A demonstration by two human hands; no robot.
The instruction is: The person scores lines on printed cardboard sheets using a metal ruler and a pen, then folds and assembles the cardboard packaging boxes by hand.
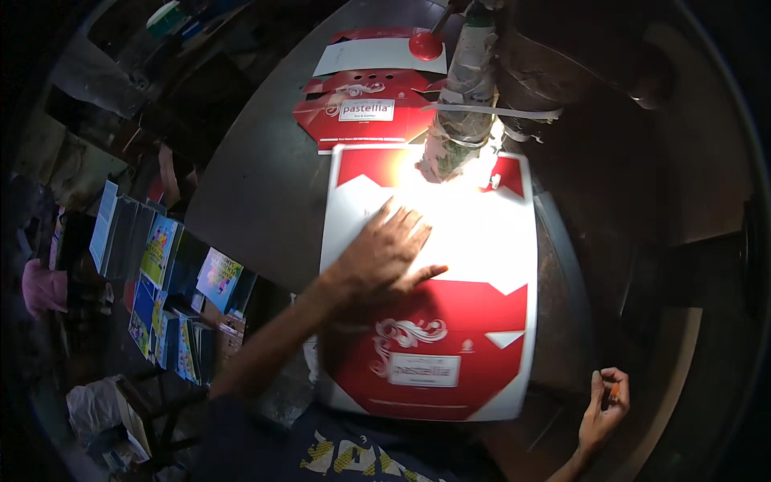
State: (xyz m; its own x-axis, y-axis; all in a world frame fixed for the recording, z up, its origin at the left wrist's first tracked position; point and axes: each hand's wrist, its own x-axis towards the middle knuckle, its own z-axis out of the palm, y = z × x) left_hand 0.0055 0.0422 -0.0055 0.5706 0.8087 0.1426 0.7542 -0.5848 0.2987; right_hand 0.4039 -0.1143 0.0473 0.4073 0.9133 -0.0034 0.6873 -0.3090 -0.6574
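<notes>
A large sheet of printed card [434, 329], red and white with curled ornaments, lies on the dark table before me. My left hand [389, 245] rests flat on its white middle, fingers spread. Off the sheet's lower right side, my right hand [606, 406] is raised with curled fingers round a small orange object [615, 391]; its kind is too small to tell. Beyond the sheet's far edge lies a red cut-out box blank [361, 120] with a white panel and angled flaps.
A post wrapped in tape and plastic [470, 88] stands over the sheet's far edge, where bright light glares. A red ball knob [426, 46] is beside it. Stacks of colourful booklets [161, 253] are at left. A person in pink [44, 287] is at far left.
</notes>
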